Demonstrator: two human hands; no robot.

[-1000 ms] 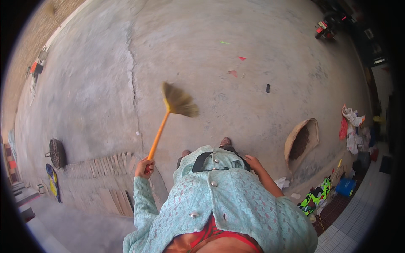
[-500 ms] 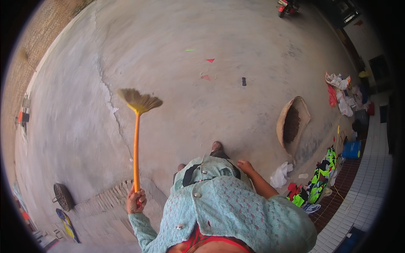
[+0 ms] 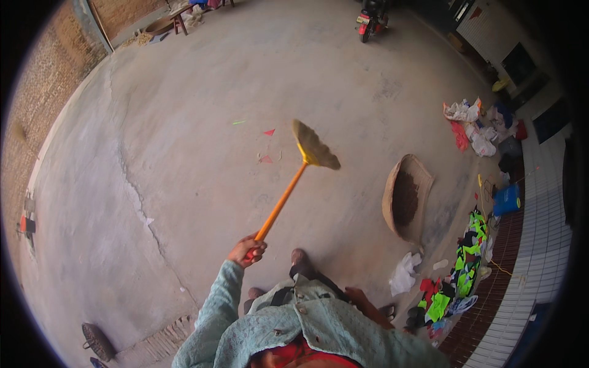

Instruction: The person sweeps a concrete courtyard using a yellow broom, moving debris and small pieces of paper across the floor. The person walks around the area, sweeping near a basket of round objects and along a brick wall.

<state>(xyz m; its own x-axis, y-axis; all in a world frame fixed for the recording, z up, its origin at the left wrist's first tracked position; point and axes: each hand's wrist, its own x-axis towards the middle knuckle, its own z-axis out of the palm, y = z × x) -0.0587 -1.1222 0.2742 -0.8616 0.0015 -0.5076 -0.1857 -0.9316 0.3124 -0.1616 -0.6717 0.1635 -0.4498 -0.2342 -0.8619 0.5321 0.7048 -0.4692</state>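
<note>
My left hand [image 3: 246, 250] is wrapped round the lower end of the orange handle of a broom [image 3: 283, 202]. The broom's fanned bristle head [image 3: 316, 150], with a yellow collar, points away from me over the grey concrete floor. Whether the bristles touch the floor, I cannot tell. Just left of the bristles lie a red triangular scrap [image 3: 269, 132], a paler red scrap [image 3: 265, 159] and a thin green strip [image 3: 238, 122]. My right hand [image 3: 356, 295] hangs low beside my right hip, its fingers too dark and unclear to read.
On the right rests a woven basket [image 3: 389, 205] of dark brown matter, with a white plastic bag [image 3: 404, 273] nearer me. Bright green, black and red scraps [image 3: 461, 264] line the tiled wall, by a blue container [image 3: 507, 200]. A motorcycle [image 3: 368, 23] stands far ahead.
My left hand has swung the broom from the left to the middle, its head now tilted right. A small dark piece on the floor is now hidden behind the bristles. My view has shifted forward.
</note>
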